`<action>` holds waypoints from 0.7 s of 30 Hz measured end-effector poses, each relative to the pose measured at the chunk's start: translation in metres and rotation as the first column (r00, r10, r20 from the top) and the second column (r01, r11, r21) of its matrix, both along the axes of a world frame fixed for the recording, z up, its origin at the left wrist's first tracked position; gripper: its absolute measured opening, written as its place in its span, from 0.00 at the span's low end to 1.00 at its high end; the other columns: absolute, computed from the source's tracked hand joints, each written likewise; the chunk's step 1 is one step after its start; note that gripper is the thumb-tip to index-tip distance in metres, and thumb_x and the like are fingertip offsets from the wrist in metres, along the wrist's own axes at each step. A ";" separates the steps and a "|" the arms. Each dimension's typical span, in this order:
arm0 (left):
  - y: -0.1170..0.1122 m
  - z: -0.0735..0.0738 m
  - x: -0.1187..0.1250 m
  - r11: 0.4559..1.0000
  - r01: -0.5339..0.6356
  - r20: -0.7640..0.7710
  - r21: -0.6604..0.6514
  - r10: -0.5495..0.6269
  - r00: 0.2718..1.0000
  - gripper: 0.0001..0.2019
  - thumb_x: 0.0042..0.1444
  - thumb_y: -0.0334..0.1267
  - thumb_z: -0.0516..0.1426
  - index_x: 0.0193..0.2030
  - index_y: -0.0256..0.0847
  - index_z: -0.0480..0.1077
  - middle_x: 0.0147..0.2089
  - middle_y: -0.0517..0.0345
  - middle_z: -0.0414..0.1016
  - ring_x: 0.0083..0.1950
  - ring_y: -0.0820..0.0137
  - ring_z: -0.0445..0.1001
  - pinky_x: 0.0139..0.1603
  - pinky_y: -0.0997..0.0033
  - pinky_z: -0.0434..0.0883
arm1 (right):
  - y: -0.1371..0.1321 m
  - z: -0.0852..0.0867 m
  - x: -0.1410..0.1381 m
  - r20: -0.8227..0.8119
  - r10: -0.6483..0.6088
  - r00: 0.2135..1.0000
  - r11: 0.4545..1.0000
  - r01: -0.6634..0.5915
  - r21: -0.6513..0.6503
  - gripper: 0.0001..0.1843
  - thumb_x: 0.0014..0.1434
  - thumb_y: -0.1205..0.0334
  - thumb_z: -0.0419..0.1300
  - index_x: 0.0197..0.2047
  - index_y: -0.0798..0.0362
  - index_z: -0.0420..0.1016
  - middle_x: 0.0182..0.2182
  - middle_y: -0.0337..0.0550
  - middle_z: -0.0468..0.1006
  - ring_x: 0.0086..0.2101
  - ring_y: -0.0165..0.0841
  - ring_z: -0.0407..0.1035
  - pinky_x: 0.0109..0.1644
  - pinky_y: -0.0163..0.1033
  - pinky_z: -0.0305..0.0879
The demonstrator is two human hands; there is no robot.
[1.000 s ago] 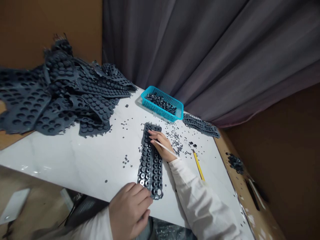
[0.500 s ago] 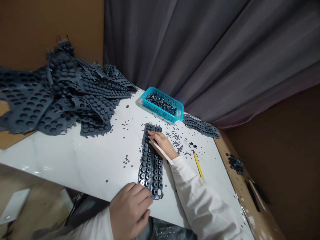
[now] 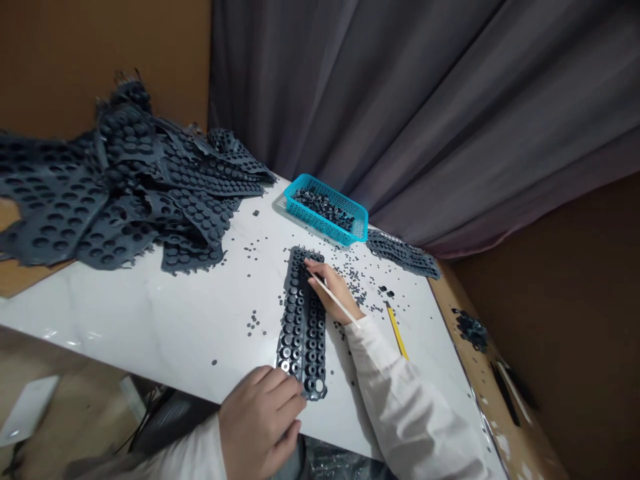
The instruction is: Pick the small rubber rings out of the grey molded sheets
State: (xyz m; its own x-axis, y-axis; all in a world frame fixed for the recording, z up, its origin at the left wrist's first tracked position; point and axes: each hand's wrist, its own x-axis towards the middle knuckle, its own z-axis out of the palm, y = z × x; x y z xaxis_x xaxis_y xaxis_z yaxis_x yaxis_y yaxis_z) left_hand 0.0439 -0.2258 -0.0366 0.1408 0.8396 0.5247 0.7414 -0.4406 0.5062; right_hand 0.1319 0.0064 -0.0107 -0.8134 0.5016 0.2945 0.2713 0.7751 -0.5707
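Observation:
A long dark rubber strip (image 3: 303, 327), punched with rows of round rings, lies lengthwise on the white table (image 3: 165, 313). My left hand (image 3: 259, 419) presses on its near end, with the fingers curled over the edge. My right hand (image 3: 334, 291) holds a thin white stick (image 3: 333, 298), whose tip reaches the far end of the strip. The hand sits just beside that end, and a yellow pencil (image 3: 397, 330) lies to its right.
Several perforated dark rubber sheets (image 3: 110, 193) are heaped at the far left. A blue mesh basket (image 3: 325, 210) holds small dark pieces, and more are scattered over the table. Another strip (image 3: 403, 255) lies at the far edge. A grey curtain (image 3: 400, 113) hangs behind.
My right hand has shifted slightly right, and the white stick now slants with its tip at the strip's far end. My left hand and the strip have not visibly moved.

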 end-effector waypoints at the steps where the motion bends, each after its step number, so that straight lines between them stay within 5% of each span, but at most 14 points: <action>1: 0.000 0.000 0.000 1.000 -0.003 -0.001 0.003 0.003 1.000 0.06 0.54 0.31 0.53 0.37 0.42 0.69 0.34 0.55 0.70 0.36 0.66 0.66 0.36 0.66 0.65 | -0.005 -0.001 0.002 -0.005 0.029 1.000 0.999 -0.029 -0.045 0.09 0.65 0.57 0.50 0.46 0.49 0.64 0.56 0.51 0.71 0.58 0.36 0.62 0.60 0.50 0.62; 9: -0.001 0.000 0.001 1.000 -0.010 -0.001 -0.014 0.010 1.000 0.05 0.54 0.31 0.53 0.37 0.41 0.68 0.36 0.55 0.71 0.37 0.66 0.67 0.38 0.66 0.65 | -0.018 -0.004 0.002 -0.022 0.062 0.998 0.989 -0.065 -0.136 0.07 0.64 0.55 0.51 0.41 0.49 0.63 0.56 0.54 0.71 0.60 0.36 0.59 0.61 0.53 0.59; 21: 0.000 -0.001 0.000 1.000 0.007 -0.001 -0.010 -0.007 1.000 0.06 0.53 0.31 0.55 0.38 0.41 0.69 0.37 0.55 0.72 0.37 0.66 0.67 0.38 0.65 0.64 | -0.008 -0.005 -0.004 0.144 0.098 0.985 0.974 -0.124 0.188 0.05 0.64 0.60 0.52 0.40 0.51 0.67 0.53 0.52 0.74 0.56 0.41 0.65 0.56 0.53 0.64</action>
State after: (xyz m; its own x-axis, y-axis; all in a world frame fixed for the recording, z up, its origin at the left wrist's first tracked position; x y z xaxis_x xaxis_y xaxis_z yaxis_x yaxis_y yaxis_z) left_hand 0.0442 -0.2262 -0.0373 0.1468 0.8440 0.5159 0.7387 -0.4404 0.5103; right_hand 0.1274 -0.0013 -0.0154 -0.8991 0.3494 0.2635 0.2406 0.8976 -0.3693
